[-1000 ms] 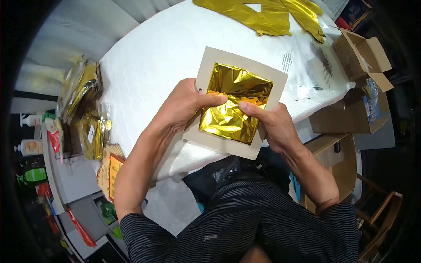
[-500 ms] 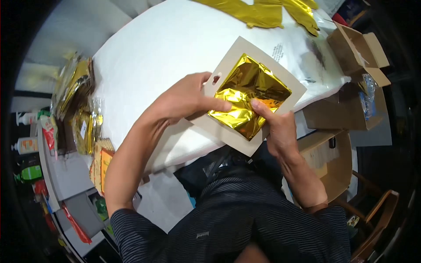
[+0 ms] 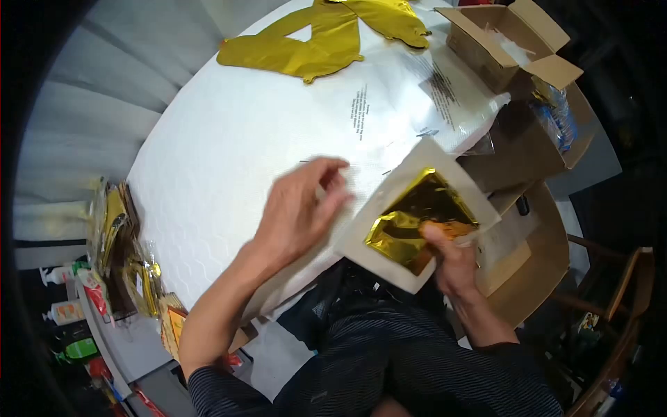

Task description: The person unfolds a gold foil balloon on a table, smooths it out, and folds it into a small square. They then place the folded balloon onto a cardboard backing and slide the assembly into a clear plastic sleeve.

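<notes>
My right hand [image 3: 458, 267] grips the lower right side of a pale card [image 3: 432, 154], its thumb pressed on the front. On the card lies a folded gold foil balloon [image 3: 403, 240], shiny and creased, with an orange patch near the thumb. The card is tilted and hangs over the near right edge of the table. My left hand [image 3: 299, 205] hovers to the left of the card, apart from it, its fingers loosely bent and slightly blurred. Nothing shows in it. At the table's far side a flat gold foil balloon [image 3: 326, 45] is spread out.
The white-covered table [image 3: 215, 153] fills the middle. A clear printed plastic bag [image 3: 389, 104] lies on it. Right of it stand an open cardboard box [image 3: 479, 52] and a larger box [image 3: 535, 285]. Packaged gold foil [image 3: 114, 222] and bottles [image 3: 66, 313] sit at left.
My left hand has let go of the card and moved away from it, to the left. My right hand has carried the card down and to the right. The view has shifted.
</notes>
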The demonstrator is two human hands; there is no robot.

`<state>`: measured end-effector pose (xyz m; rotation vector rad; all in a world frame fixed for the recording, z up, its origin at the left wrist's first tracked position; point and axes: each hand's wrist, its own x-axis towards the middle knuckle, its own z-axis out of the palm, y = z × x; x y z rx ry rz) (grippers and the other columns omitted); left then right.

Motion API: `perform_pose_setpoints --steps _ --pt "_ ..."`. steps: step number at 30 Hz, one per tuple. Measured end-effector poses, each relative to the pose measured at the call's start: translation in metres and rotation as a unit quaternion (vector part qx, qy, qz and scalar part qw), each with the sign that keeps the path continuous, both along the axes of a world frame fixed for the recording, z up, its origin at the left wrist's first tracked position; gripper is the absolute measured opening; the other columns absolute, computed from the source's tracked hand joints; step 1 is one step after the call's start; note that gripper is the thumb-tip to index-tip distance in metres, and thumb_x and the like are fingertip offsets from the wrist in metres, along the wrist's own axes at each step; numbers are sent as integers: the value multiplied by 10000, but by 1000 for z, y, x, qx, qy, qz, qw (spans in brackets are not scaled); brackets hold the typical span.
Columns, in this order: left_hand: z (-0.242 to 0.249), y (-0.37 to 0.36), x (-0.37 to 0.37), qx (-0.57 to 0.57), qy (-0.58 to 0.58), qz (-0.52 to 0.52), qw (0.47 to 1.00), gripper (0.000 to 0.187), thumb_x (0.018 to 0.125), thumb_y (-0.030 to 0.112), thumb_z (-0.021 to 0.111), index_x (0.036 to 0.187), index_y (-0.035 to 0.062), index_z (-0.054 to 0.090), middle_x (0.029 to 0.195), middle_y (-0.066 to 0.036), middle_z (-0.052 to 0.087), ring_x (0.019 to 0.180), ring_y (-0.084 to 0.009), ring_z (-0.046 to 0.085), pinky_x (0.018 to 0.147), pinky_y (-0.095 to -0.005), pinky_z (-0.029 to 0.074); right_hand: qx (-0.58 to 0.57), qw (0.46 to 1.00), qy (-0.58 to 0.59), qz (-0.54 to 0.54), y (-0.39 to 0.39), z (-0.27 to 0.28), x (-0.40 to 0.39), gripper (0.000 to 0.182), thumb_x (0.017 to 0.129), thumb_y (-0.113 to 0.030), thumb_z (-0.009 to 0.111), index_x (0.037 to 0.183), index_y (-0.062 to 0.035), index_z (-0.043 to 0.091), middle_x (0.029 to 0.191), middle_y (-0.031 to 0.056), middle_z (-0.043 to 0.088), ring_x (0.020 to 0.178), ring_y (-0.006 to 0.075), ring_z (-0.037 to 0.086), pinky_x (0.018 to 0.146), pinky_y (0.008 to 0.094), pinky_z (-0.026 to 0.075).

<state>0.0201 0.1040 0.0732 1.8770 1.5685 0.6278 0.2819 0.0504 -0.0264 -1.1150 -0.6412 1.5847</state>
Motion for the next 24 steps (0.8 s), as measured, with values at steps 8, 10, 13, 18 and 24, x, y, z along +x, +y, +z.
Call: perform_pose_setpoints --steps 8,10,13,18,24 --pt "-32 64 31 255 189 -83 945 239 897 58 748 1133 26 729 1178 -166 721 1066 -343 696 892 -401 599 36 990 -12 -135 17 -13 65 388 937 1 732 1303 -4 604 1199 78 685 1060 152 665 966 308 540" --pt "-38 74 34 241 205 -85 945 229 901 59 740 1128 28 733 1216 -164 714 1100 -346 688 917 -402 594 36 992 -11 -117 18 -16 73 415 947 -16 728 1335 -25 582 1219 68 670 1098 159 651 1002 325 523" --pt "-38 80 27 204 252 -100 941 244 898 70 740 1137 22 726 1254 -171 697 1149 -347 671 938 -413 588 31 995 -6 -93 19 -23 77 439 957 -34 725 1365 -48 565 1239 57 655 1135 165 637 1037 343 507" --pt "-10 73 12 181 218 -174 943 441 897 157 750 1286 -11 625 1379 -211 611 1186 -357 652 999 -413 561 20 996 -1 -87 27 -26 76 448 959 -36 727 1374 -52 558 1240 57 657 1136 158 636 1035 340 508" --pt "-12 55 -43 128 322 -176 921 486 902 68 720 1363 33 569 1459 -183 574 1235 -367 644 1020 -410 577 10 995 -6 -99 33 -36 75 450 978 -25 698 1394 -48 530 1231 66 661 1095 156 656 989 320 533"
